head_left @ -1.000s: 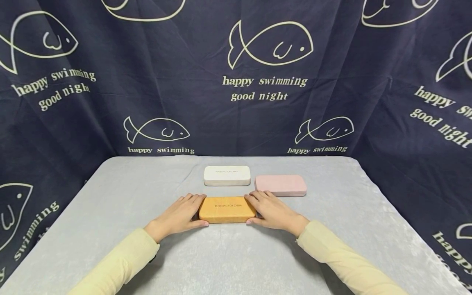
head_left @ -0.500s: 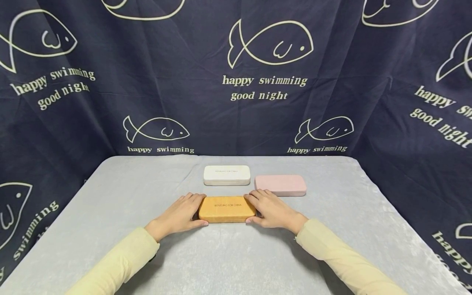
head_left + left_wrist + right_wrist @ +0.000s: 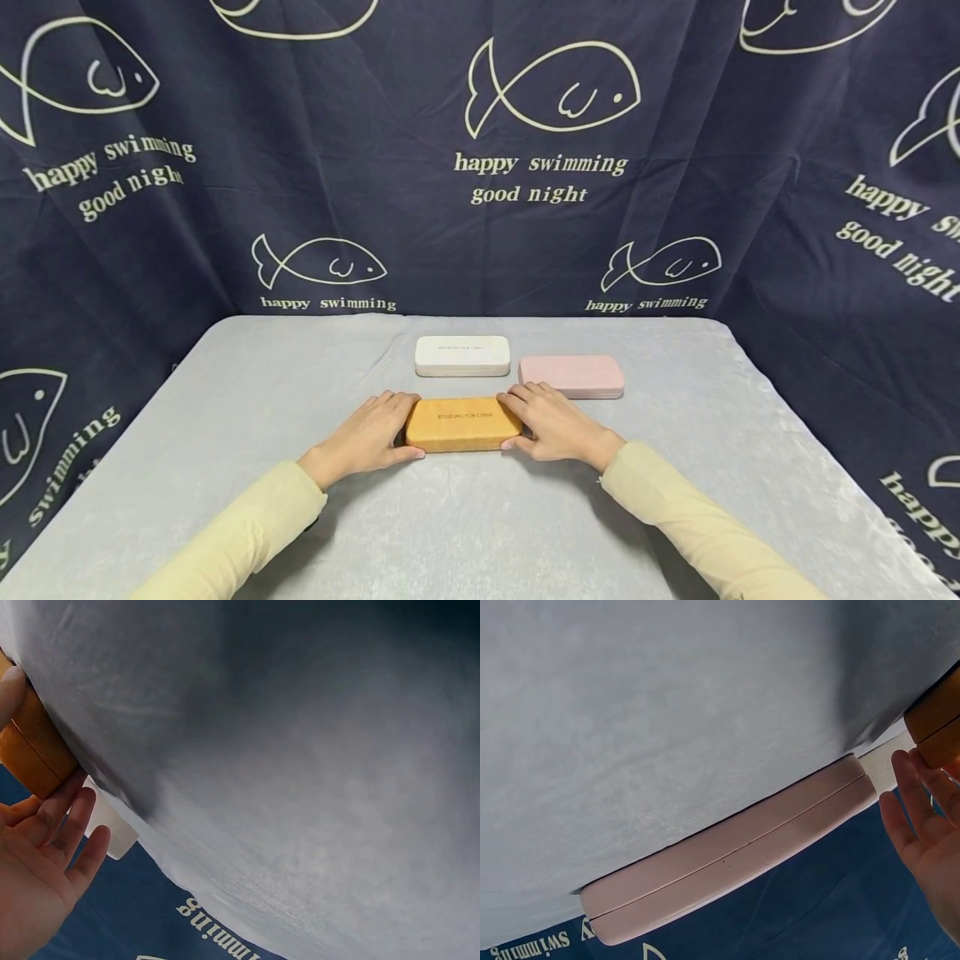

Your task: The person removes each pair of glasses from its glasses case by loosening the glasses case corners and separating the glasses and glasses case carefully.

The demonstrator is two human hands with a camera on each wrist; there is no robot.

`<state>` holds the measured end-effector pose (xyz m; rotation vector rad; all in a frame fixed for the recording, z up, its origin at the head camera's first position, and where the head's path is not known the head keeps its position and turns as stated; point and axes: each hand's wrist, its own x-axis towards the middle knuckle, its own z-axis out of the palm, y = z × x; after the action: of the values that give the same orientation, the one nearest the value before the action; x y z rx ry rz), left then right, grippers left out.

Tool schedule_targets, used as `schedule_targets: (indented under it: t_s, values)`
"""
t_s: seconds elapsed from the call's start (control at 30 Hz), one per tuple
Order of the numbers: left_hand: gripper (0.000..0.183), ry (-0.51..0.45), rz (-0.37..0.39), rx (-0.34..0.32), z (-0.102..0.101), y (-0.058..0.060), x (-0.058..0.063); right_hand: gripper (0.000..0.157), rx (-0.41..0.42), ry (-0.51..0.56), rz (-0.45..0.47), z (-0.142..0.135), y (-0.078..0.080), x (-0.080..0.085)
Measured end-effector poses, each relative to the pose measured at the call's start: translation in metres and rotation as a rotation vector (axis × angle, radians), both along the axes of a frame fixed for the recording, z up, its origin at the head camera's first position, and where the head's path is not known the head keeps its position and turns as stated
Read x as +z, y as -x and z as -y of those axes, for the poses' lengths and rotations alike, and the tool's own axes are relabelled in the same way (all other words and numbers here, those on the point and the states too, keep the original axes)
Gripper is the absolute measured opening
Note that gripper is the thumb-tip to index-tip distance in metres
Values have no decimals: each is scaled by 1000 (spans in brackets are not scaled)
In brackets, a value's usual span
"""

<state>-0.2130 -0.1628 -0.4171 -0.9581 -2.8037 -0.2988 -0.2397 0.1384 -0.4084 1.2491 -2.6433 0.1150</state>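
A closed orange glasses case with dark lettering on its lid lies on the table in the head view. My left hand holds its left end, thumb at the near edge and fingers toward the far corner. At the opposite end, my right hand holds it in the same way. The left wrist view catches the orange case between thumb and fingers, its seam closed. Only a corner of the orange case shows in the right wrist view, and the right thumb is out of sight there.
Behind the orange case lies a white glasses case. A pink glasses case sits to its right, just beyond my right hand's fingers. Pale grey cloth covers the table, and a dark blue fish-print curtain hangs around the back and sides.
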Motion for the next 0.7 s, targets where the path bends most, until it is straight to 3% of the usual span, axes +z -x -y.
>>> schedule_targets:
  t_s: [0.27,0.7]
  values:
    - [76,9,-27,2,-1,1,-1,65,-10,9,42,0,0,3]
    - [77,-12,-2,26,-2,-2,2,61,11,22,118,1,5,13]
